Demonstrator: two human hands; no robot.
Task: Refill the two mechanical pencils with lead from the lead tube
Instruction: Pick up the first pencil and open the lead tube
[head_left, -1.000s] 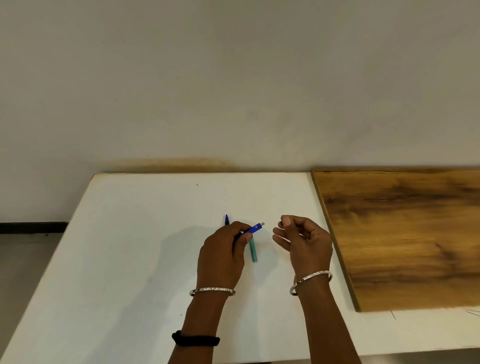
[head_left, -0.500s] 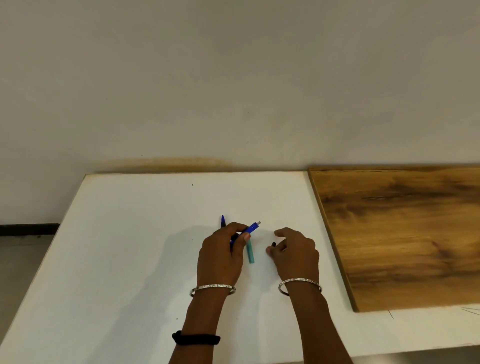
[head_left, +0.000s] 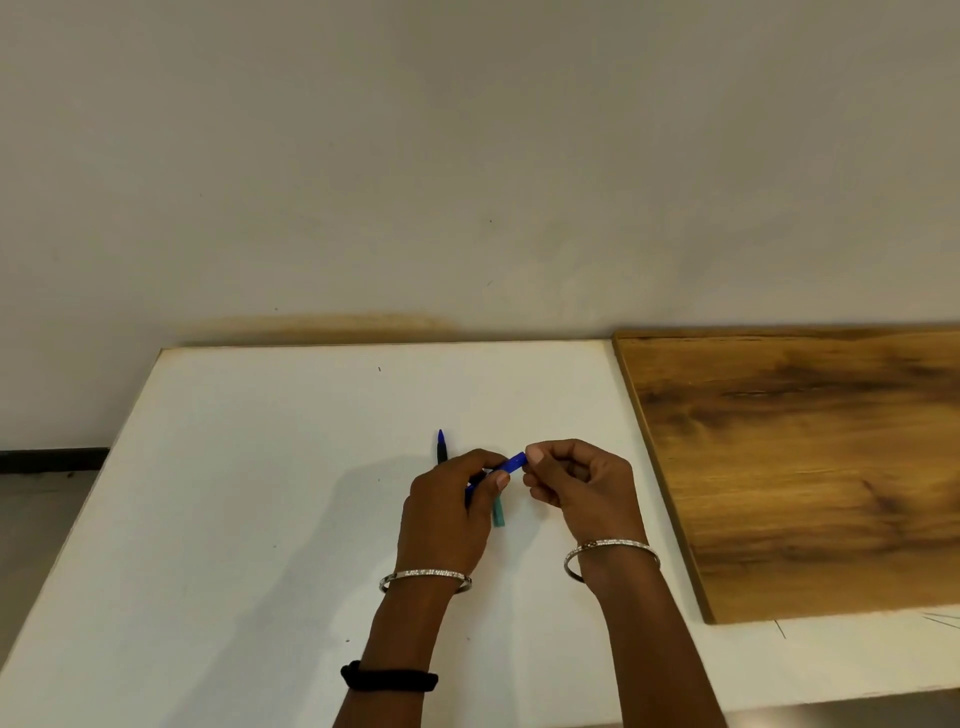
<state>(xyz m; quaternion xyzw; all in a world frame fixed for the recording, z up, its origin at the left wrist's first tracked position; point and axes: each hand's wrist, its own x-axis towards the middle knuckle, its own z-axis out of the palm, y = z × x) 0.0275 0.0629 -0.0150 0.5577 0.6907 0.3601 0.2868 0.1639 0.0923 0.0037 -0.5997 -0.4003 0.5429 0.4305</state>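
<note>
My left hand (head_left: 449, 512) grips a blue mechanical pencil (head_left: 515, 462), whose top end sticks out to the right between thumb and forefinger. My right hand (head_left: 579, 486) meets that end, its thumb and forefinger pinched on the tip of it; whatever small piece sits between them is hidden. A second pencil (head_left: 441, 446), dark with a blue tip, lies on the white table (head_left: 260, 467) just behind my left hand and is partly covered by it. A teal lead tube (head_left: 498, 513) lies on the table between my two hands, under the held pencil.
A brown wooden board (head_left: 805, 467) lies on the table's right part, close to my right hand. A plain wall stands right behind the table. The table's left edge drops to the floor (head_left: 31, 519).
My right hand went down to the table beside a small dark piece, then rose and closed on the top end of the blue pencil. My left hand kept its grip and barely moved.
</note>
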